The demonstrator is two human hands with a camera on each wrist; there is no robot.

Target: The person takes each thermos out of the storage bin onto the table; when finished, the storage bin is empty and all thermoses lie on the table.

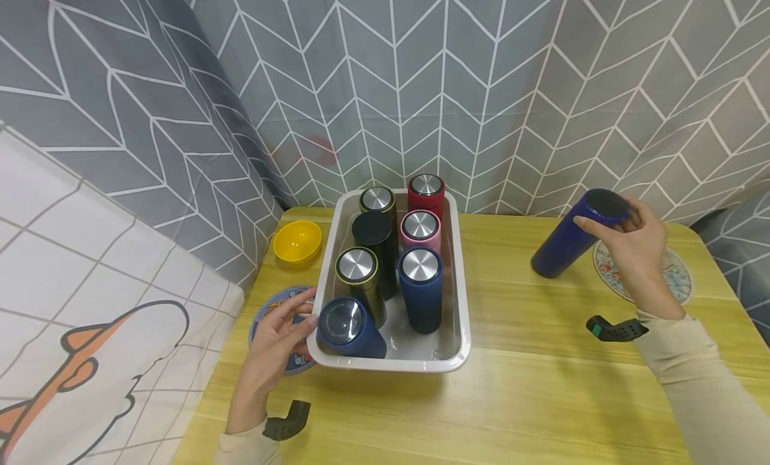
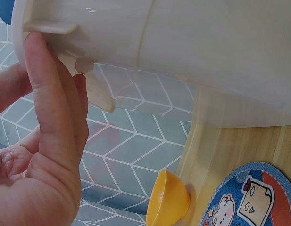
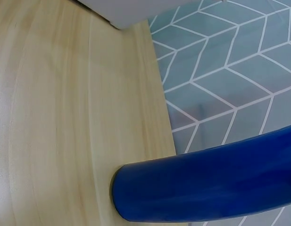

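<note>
My right hand (image 1: 640, 241) grips a glossy blue thermos bottle (image 1: 562, 241) near its upper end, right of the tub. The bottle leans, its flat dark end up and its lower end down left at the table; whether it touches is unclear. My left hand (image 1: 277, 335) holds the left rim of a white plastic tub (image 1: 463, 304), fingertips under the lip in the left wrist view. Inside the tub stand several thermos bottles: a red one (image 1: 426, 198), a pink one (image 1: 421, 231), a black one (image 1: 375, 251) and a dark blue one (image 1: 421, 291). Another blue bottle (image 1: 355, 331) leans by my left hand.
A yellow bowl (image 1: 297, 242) sits left of the tub. One round patterned coaster (image 2: 258, 193) lies partly beneath my left hand, another coaster (image 1: 676, 278) near my right wrist. Grey chevron curtain (image 1: 469, 84) hangs behind the wooden table (image 1: 499, 398).
</note>
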